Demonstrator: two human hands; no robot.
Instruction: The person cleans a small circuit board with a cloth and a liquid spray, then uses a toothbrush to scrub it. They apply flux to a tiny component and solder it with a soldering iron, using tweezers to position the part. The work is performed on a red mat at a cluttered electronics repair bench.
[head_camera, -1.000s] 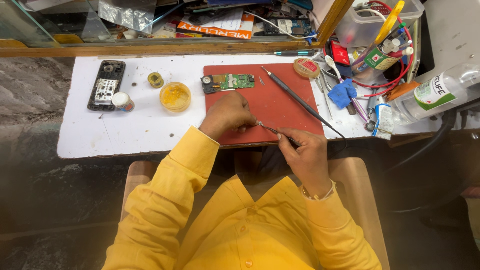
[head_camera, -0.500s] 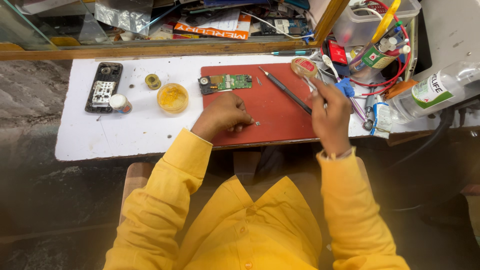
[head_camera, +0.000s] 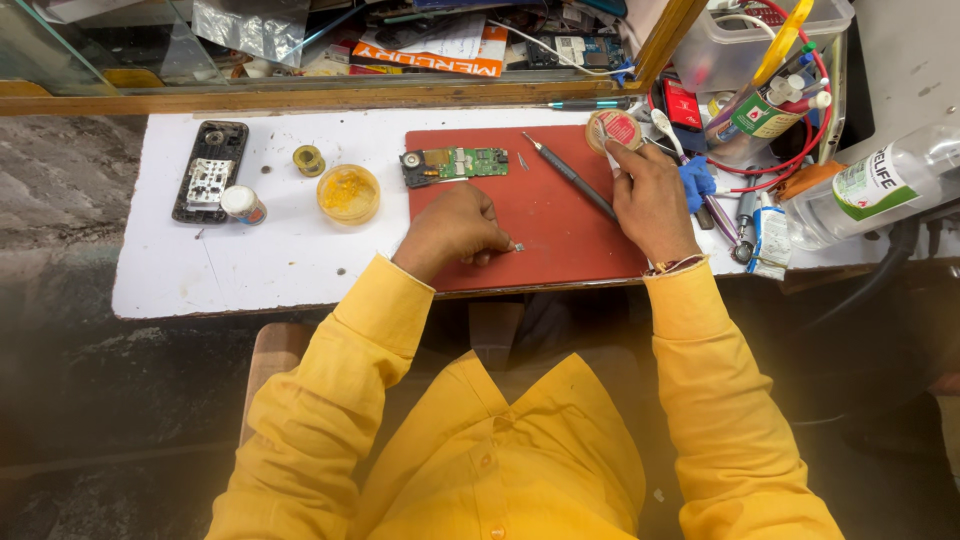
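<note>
Tiny grey metal chip (head_camera: 518, 246) is pinched on red rubber mat (head_camera: 560, 230) by left hand (head_camera: 452, 228) fingertips | green circuit board (head_camera: 455, 163) is laid behind | round red-lidded tin (head_camera: 614, 129) is touched by right hand (head_camera: 652, 198), fingers curled together, slim tool gripped.

A white worktop (head_camera: 200, 270) is set against a wooden ledge (head_camera: 300, 98), which runs along its far edge. Above the ledge, a glass-fronted shelf (head_camera: 90, 50) is fitted. Left of the worktop, grey stone flooring (head_camera: 55, 190) is seen. Below the worktop's near edge, a wooden stool (head_camera: 270, 360) is placed. Even lighting is provided.
</note>
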